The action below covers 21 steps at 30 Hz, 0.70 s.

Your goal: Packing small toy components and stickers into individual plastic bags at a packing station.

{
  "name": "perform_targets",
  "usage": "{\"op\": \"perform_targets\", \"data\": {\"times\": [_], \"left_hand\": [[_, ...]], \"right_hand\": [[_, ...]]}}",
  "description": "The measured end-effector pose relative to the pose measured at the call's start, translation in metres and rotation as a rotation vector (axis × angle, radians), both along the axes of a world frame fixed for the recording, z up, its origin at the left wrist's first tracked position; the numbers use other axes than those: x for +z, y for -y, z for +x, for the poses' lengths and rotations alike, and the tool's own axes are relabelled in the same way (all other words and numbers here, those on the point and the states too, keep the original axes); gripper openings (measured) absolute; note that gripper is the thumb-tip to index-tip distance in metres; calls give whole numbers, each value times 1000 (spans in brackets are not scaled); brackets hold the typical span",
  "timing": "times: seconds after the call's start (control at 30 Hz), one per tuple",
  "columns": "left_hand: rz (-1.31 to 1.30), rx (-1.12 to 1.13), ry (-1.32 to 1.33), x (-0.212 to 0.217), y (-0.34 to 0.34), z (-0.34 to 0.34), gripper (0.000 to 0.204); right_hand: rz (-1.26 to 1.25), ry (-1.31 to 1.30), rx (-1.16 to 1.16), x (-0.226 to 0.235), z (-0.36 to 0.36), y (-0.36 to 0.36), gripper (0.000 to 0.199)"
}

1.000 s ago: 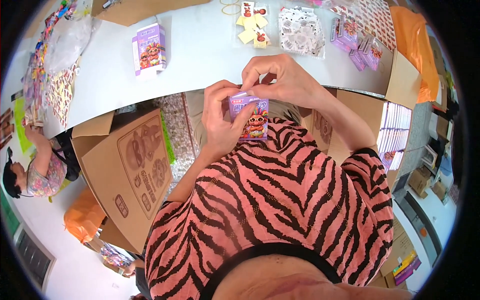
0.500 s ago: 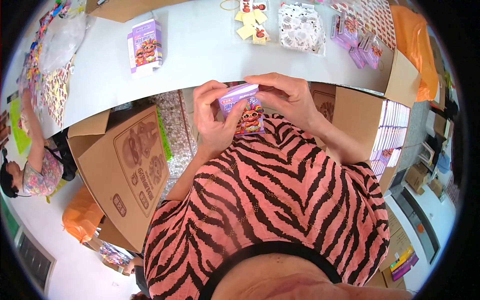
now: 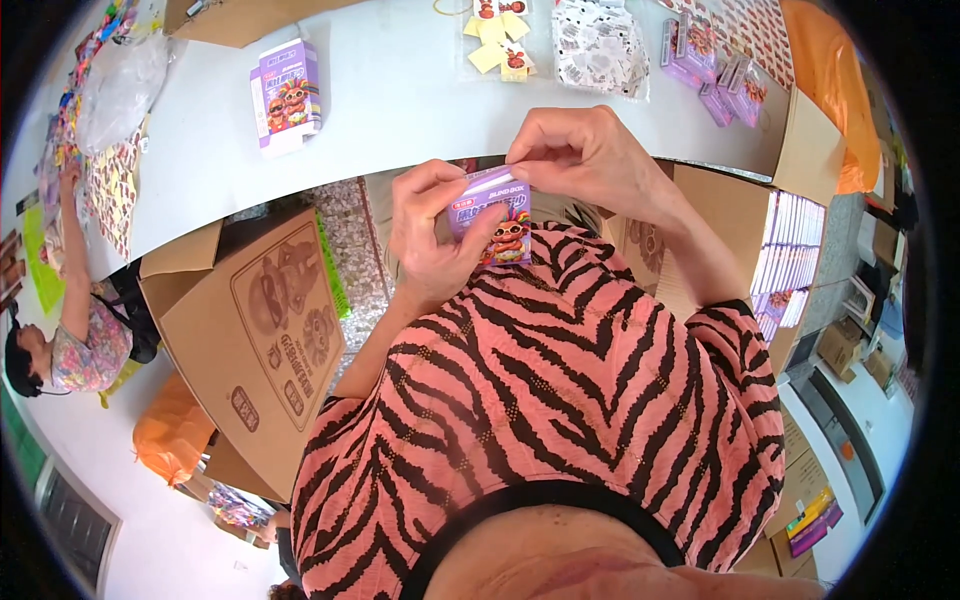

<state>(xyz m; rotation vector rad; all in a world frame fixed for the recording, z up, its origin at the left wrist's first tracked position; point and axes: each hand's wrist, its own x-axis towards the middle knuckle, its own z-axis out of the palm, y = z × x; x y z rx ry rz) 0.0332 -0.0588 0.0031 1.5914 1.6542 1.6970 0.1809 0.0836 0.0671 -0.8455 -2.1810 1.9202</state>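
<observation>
In front of my chest is a small purple cardboard box point(image 3: 515, 222) with a cartoon character on its front. My left hand point(image 3: 430, 230) is closed around its left side, thumb lying across the front face. At the box's top right corner my right hand point(image 3: 590, 165) pinches with thumb and forefinger, by the top flap. A pale strip shows along the top edge; whether the flap is tucked in I cannot tell. Another purple box point(image 3: 287, 95) lies on the white table point(image 3: 400, 100), an end flap sticking out.
Far on the table lie a bag of yellow cards point(image 3: 490, 55), a bag of black-and-white printed packets point(image 3: 600, 50) and several small purple boxes point(image 3: 715, 75). Large cartons stand at my left point(image 3: 250, 330) and right point(image 3: 715, 225), below the table. A co-worker point(image 3: 75, 330) reaches over the table at far left.
My right hand has risen and drawn back, its fingers now pinched at the box's top right corner. The box has tilted slightly, showing the pale strip along its top edge.
</observation>
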Motion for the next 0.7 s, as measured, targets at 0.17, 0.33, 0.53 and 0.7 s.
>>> {"op": "perform_targets", "data": {"times": [0.17, 0.33, 0.53, 0.7], "left_hand": [[3, -1, -66, 8, -1, -1, 45], [-72, -8, 21, 5, 5, -4, 42], [-74, 22, 150, -1, 4, -1, 36], [-75, -21, 177, 1, 4, -2, 32]], "right_hand": [[100, 28, 113, 2, 1, -2, 14], [-17, -150, 46, -20, 11, 15, 25], [-248, -360, -226, -39, 12, 54, 36], [-204, -323, -217, -42, 13, 58, 34]]}}
